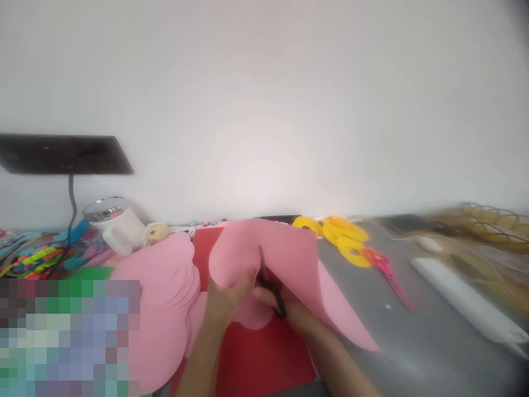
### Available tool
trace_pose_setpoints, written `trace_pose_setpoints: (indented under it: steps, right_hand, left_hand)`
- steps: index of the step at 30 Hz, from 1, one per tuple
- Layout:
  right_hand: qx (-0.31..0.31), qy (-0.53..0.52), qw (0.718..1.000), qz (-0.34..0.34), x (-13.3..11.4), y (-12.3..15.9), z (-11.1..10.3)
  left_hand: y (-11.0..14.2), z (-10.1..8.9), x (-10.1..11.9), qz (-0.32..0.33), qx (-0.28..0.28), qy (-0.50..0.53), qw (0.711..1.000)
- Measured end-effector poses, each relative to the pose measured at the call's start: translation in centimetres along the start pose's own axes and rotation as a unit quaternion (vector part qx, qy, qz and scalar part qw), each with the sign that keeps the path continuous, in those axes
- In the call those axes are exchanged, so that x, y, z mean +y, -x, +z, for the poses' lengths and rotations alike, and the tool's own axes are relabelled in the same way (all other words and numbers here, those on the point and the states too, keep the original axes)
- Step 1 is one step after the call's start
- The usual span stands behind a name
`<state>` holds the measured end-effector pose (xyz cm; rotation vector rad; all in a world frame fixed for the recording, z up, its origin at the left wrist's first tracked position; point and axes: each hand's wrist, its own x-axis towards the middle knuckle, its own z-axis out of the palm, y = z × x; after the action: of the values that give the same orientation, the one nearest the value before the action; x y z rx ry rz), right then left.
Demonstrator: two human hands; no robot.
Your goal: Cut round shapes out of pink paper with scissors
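My left hand (231,295) is closed on the pink sheet (289,251), gripping it near the curved cut edge. Fingers of my right hand (285,303) wrap round the handles of dark scissors (273,289), whose blades point up and away into the pink sheet. One side of the sheet is rounded and curls up; its other side is straight and ends in a pointed flap at the right. Beneath lies a red sheet (264,364). To the left of my left hand rests a stack of pink scalloped cut-outs (161,314).
Yellow rings (353,251) and pink scissors (390,278) lie at the right on the grey table (397,342). A long white device (467,300) is farther right. A lidded white mug (118,223) stands back left, below a dark panel (61,154). The near left corner is pixelated.
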<state>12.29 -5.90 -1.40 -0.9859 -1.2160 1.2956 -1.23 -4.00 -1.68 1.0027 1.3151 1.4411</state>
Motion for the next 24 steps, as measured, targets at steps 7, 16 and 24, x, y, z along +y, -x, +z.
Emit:
trace_pose_setpoints:
  steps: [7,16,24]
  right_hand:
    - [0.002,-0.009,1.0,-0.003,-0.12,0.04,0.02]
    - [0.023,0.003,1.0,-0.008,0.04,0.17,0.02]
    - [0.028,0.014,0.999,-0.009,0.03,0.21,0.12]
  left_hand:
    - [0.15,0.07,0.23,0.0,-0.006,0.0,1.0]
    - [0.18,0.08,0.24,0.011,0.0,0.011,1.0]
    - [0.03,-0.05,-0.03,0.014,0.002,0.001,1.0]
